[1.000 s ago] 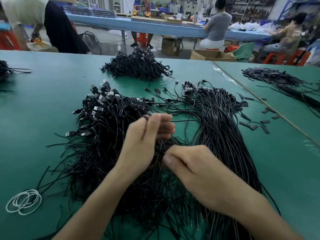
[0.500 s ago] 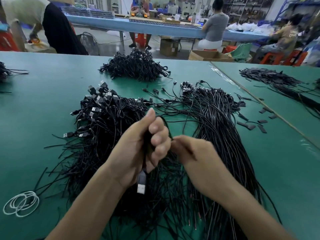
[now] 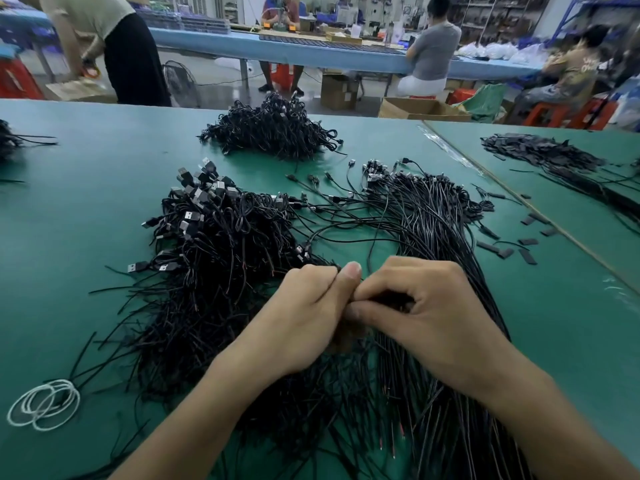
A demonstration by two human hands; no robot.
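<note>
One cable [image 3: 391, 299] is sitting bunched between the two palms, mostly hidden, just above the pile of cables [image 3: 221, 258] on the green surface [image 3: 86, 202]. The left hand [image 3: 304, 313] is gripping it with curled fingers, and the right hand [image 3: 426, 313] is pinching it too. White rubber bands [image 3: 43, 403] are lying well to the left.

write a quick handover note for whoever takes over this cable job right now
Hands: left hand and right hand, fingers curled, meeting mid-table, both gripping a black cable, mostly hidden between them.
Things: tangled heap with USB plugs to the left, straight cable bundle to the right, white bands near left on the green table.
Done: likely the far heap.
To do: both near heaps look unworked; finish the cable in hand first.
</note>
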